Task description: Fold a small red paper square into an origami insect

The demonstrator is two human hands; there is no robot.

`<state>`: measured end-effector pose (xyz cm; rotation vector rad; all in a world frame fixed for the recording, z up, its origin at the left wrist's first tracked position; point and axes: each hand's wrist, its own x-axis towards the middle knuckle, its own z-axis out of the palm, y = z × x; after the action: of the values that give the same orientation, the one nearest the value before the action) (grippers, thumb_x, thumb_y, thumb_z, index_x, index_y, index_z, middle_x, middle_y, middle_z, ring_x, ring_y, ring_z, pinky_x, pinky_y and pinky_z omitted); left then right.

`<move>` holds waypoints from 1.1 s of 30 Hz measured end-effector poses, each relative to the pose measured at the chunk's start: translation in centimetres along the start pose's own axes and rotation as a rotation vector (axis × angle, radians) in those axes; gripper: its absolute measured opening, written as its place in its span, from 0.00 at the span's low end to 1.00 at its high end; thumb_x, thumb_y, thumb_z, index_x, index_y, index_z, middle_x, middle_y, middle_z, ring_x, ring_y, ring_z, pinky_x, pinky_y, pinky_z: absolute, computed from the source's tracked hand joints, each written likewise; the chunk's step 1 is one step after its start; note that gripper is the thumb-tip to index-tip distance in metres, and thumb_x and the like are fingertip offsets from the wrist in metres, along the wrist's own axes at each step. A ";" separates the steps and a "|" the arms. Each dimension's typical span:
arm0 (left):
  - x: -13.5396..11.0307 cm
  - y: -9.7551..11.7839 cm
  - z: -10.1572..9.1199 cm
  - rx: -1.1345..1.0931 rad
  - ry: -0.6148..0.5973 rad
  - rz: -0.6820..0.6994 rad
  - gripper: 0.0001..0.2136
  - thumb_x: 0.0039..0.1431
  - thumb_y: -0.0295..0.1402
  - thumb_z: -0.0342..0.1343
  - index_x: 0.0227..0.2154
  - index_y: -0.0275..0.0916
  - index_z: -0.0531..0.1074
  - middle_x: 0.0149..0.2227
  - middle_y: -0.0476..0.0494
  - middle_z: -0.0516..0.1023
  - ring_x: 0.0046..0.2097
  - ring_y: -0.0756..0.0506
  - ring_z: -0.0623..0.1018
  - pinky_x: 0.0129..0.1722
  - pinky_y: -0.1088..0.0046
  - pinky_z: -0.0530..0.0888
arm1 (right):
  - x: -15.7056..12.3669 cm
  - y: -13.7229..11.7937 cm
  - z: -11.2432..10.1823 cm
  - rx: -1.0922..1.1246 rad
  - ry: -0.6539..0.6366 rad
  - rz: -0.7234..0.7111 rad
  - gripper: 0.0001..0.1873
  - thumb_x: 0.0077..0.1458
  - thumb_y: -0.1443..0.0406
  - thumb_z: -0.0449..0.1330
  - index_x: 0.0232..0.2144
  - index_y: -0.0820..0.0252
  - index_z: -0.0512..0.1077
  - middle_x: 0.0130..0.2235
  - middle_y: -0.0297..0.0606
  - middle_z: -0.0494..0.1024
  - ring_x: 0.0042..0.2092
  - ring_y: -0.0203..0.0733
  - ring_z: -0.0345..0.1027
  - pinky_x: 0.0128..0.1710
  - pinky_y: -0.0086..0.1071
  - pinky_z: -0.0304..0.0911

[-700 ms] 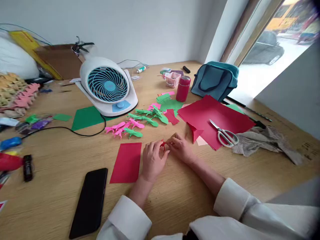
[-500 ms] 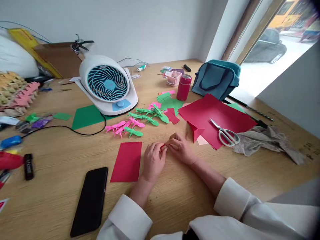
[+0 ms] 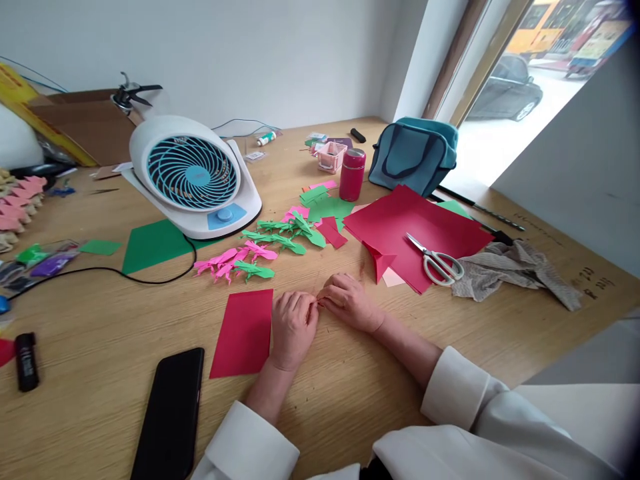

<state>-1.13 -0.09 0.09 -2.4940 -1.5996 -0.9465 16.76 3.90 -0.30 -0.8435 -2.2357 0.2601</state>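
Both hands are closed, their fingertips meeting just above the table on a small folded piece of red paper [image 3: 319, 303], nearly all hidden. My left hand [image 3: 294, 328] pinches it from the left, and my right hand [image 3: 350, 303] from the right. Beside my left hand lies a flat red paper rectangle [image 3: 243, 333]. Several folded green paper figures [image 3: 285, 235] and pink ones [image 3: 234, 259] lie beyond the hands. Large red sheets [image 3: 400, 223] are to the right, with white-handled scissors [image 3: 439, 265] on top and a folded red piece [image 3: 379, 261] at their left edge.
A white fan [image 3: 195, 175] stands at the back left, its black cord running across the table. A black phone [image 3: 170, 413] lies front left. Farther back are a red flask [image 3: 353, 175], a pink basket [image 3: 331, 158] and a teal bag [image 3: 415, 157]. A grey cloth [image 3: 515, 270] lies right.
The view has turned a little to the right, so the table things appear farther left. Both hands keep their pinch, and less of the red paper shows between the fingers.
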 end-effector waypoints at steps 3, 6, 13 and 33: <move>-0.1 0.0 0.0 0.013 -0.012 0.002 0.04 0.59 0.24 0.55 0.32 0.40 0.69 0.32 0.45 0.76 0.38 0.42 0.71 0.42 0.63 0.66 | 0.0 -0.2 -0.2 -0.015 -0.012 -0.029 0.09 0.66 0.65 0.54 0.34 0.58 0.72 0.34 0.39 0.74 0.36 0.40 0.65 0.38 0.34 0.57; -0.3 0.0 -0.1 -0.009 -0.022 -0.004 0.04 0.59 0.24 0.55 0.32 0.39 0.69 0.32 0.45 0.76 0.38 0.41 0.71 0.42 0.63 0.66 | 0.0 -0.2 -0.3 -0.015 -0.008 -0.047 0.10 0.66 0.66 0.53 0.34 0.59 0.72 0.34 0.39 0.73 0.36 0.39 0.64 0.38 0.33 0.57; -0.5 -0.5 -0.1 -0.126 0.060 -0.011 0.04 0.64 0.28 0.55 0.40 0.40 0.73 0.39 0.44 0.80 0.42 0.43 0.74 0.46 0.64 0.68 | -0.1 -0.2 -0.5 -0.067 0.034 -0.006 0.09 0.66 0.66 0.54 0.33 0.59 0.71 0.34 0.39 0.73 0.35 0.40 0.63 0.38 0.33 0.56; -0.7 0.0 -0.4 0.050 0.061 0.008 0.12 0.61 0.34 0.59 0.47 0.42 0.75 0.47 0.40 0.81 0.46 0.39 0.75 0.50 0.58 0.66 | -0.7 1.2 -0.3 -0.270 -0.127 -0.087 0.10 0.68 0.68 0.51 0.36 0.60 0.72 0.35 0.40 0.75 0.35 0.40 0.64 0.40 0.36 0.53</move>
<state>-1.49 -0.79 0.02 -2.4123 -1.5741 -0.9599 17.93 4.31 -1.00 -0.8876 -2.4558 -0.0319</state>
